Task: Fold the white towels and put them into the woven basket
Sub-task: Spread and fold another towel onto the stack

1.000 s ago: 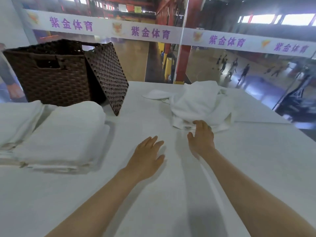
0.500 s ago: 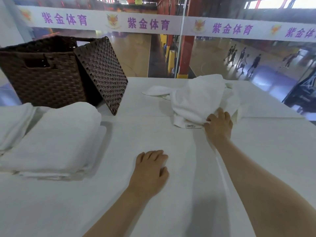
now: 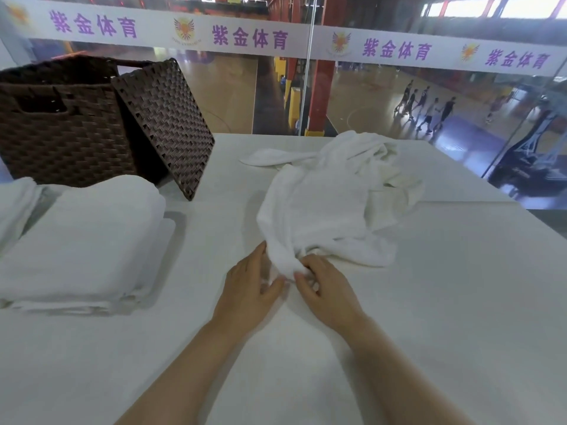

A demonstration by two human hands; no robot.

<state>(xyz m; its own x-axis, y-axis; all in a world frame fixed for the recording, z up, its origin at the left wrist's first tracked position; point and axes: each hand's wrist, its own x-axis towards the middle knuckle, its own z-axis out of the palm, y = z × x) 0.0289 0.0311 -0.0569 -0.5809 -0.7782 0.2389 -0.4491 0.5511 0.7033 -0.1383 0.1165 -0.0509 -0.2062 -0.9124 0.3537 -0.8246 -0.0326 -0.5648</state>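
Crumpled towel dragged nearer, both hands' grip pinching it, two folded stacks.

Both hands, left hand and right hand, pinch the crumpled white towel on the table.

Soft daylight, wide-angle edge warp

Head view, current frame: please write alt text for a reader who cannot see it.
Both hands, left hand and right hand, pinch the near edge of a crumpled white towel on a white table. A folded towel stack lies at left, in front of a brown woven basket with its lid leaning against it.
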